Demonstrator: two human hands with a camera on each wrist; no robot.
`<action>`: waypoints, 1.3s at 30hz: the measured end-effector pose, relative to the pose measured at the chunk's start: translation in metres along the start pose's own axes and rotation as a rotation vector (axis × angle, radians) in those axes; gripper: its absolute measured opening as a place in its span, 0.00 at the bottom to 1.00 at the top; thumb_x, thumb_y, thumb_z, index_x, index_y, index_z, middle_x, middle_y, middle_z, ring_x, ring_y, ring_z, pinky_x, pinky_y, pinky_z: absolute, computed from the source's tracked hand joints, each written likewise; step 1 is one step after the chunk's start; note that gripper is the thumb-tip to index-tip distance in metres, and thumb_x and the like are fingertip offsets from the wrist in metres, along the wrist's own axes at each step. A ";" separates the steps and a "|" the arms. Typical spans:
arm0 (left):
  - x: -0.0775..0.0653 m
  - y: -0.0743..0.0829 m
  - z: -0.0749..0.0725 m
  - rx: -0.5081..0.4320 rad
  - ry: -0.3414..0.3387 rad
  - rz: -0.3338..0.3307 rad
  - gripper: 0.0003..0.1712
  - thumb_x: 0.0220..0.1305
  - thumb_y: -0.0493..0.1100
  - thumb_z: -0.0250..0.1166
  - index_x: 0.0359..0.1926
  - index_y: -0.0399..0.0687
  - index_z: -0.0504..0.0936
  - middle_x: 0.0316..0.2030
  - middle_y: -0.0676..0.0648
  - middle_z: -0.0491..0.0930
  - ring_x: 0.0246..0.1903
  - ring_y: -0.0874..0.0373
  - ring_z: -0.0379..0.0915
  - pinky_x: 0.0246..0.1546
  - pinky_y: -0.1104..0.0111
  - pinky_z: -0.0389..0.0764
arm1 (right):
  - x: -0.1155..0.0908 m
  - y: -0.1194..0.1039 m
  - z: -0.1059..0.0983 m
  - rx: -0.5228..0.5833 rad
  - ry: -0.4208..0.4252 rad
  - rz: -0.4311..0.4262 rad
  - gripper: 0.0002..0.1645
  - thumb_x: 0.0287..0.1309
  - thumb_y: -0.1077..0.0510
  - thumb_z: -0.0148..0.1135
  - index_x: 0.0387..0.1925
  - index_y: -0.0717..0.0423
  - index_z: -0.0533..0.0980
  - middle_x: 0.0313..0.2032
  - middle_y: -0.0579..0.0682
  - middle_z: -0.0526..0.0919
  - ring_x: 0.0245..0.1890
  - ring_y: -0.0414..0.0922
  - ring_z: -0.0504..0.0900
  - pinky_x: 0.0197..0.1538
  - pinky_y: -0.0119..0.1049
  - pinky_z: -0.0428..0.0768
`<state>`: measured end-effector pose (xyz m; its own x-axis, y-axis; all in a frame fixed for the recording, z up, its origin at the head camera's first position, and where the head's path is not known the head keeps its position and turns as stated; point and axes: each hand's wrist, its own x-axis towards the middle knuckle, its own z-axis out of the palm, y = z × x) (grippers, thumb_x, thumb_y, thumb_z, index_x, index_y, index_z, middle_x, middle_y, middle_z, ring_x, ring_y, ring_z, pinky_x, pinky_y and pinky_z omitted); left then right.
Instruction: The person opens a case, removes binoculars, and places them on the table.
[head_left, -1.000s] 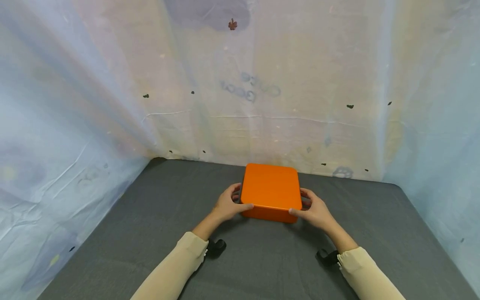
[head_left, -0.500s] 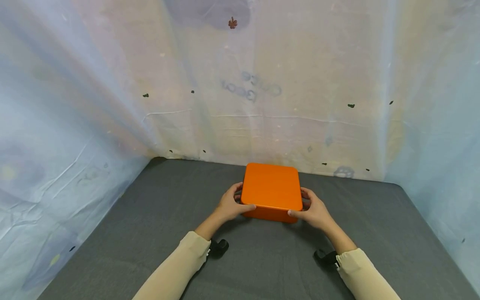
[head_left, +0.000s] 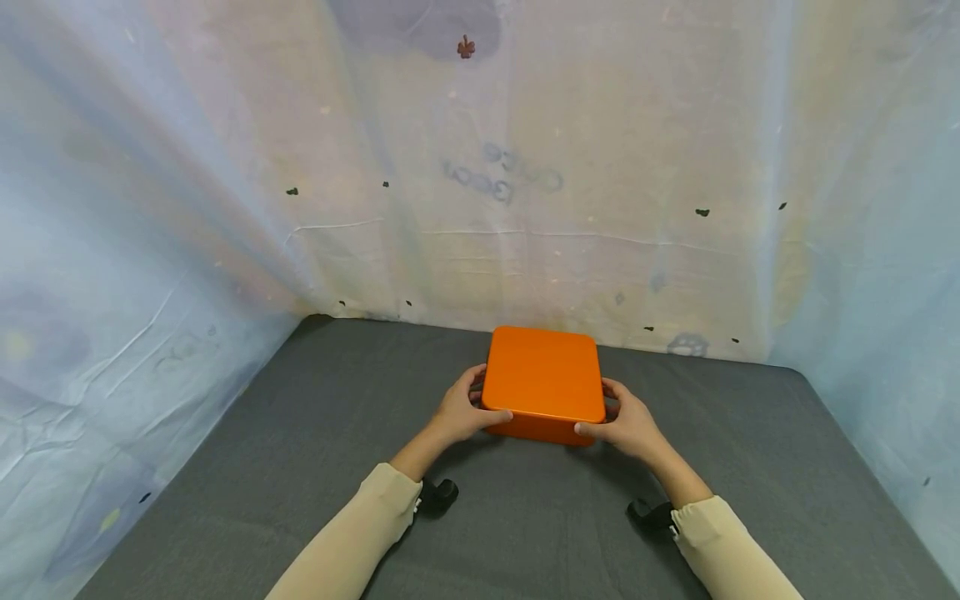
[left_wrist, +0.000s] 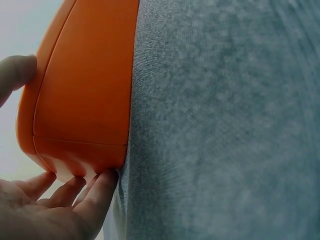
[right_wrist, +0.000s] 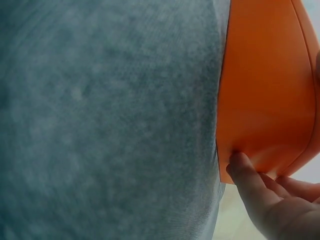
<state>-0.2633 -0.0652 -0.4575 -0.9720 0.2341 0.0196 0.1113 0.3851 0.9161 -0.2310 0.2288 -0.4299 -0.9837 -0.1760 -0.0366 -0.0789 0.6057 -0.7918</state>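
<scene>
An orange square box (head_left: 543, 371) with rounded corners and a smooth flat top sits on the dark grey cloth. From its left side my left hand (head_left: 459, 410) holds it, thumb across the near face's left corner, fingers along the side wall. My right hand (head_left: 628, 423) grips the opposite side, its thumb at the near right corner. In the left wrist view a seam runs round the box (left_wrist: 85, 90) below its top, and the fingertips (left_wrist: 105, 182) press the side wall. The right wrist view shows fingers (right_wrist: 245, 170) against the box's side, low near the cloth.
The grey cloth-covered surface (head_left: 517, 533) spreads around the box on all sides. Pale printed curtains stand behind it (head_left: 600, 275) and at the left (head_left: 112, 375) and right (head_left: 885, 333). A black camera mount (head_left: 437, 497) is strapped at the left wrist, another (head_left: 649, 514) at the right.
My left hand has shifted very slightly to the right over the last second, its thumb a little further along the near face. The box stays almost in place between both hands.
</scene>
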 end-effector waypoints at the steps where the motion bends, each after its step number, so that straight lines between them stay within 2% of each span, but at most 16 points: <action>1: 0.000 0.000 0.000 -0.002 0.000 0.003 0.55 0.47 0.53 0.77 0.73 0.53 0.58 0.67 0.45 0.65 0.61 0.45 0.70 0.59 0.53 0.75 | 0.000 0.000 0.000 0.001 0.000 -0.002 0.59 0.50 0.47 0.73 0.73 0.65 0.50 0.68 0.67 0.62 0.58 0.62 0.75 0.50 0.48 0.82; 8: 0.000 0.000 0.000 -0.021 -0.003 0.014 0.54 0.48 0.52 0.77 0.72 0.53 0.58 0.67 0.45 0.65 0.60 0.45 0.71 0.58 0.52 0.75 | -0.002 -0.004 0.000 0.028 -0.011 -0.004 0.59 0.51 0.48 0.73 0.73 0.64 0.49 0.68 0.67 0.61 0.60 0.63 0.73 0.51 0.50 0.82; 22: -0.002 0.003 -0.001 -0.067 -0.026 0.018 0.54 0.50 0.49 0.76 0.74 0.52 0.56 0.68 0.46 0.63 0.61 0.45 0.69 0.58 0.53 0.76 | 0.000 -0.002 -0.002 0.025 -0.040 -0.016 0.60 0.52 0.45 0.72 0.74 0.64 0.48 0.69 0.66 0.59 0.61 0.63 0.72 0.53 0.51 0.81; 39: -0.001 0.006 -0.003 -0.102 -0.062 0.024 0.55 0.50 0.47 0.76 0.75 0.50 0.54 0.70 0.45 0.62 0.62 0.44 0.69 0.57 0.54 0.77 | 0.002 -0.001 -0.001 0.062 -0.019 0.000 0.59 0.50 0.49 0.74 0.73 0.63 0.50 0.68 0.66 0.62 0.57 0.61 0.76 0.51 0.48 0.82</action>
<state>-0.2624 -0.0661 -0.4511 -0.9542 0.2984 0.0202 0.1098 0.2870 0.9516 -0.2327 0.2291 -0.4288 -0.9804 -0.1913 -0.0478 -0.0683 0.5567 -0.8279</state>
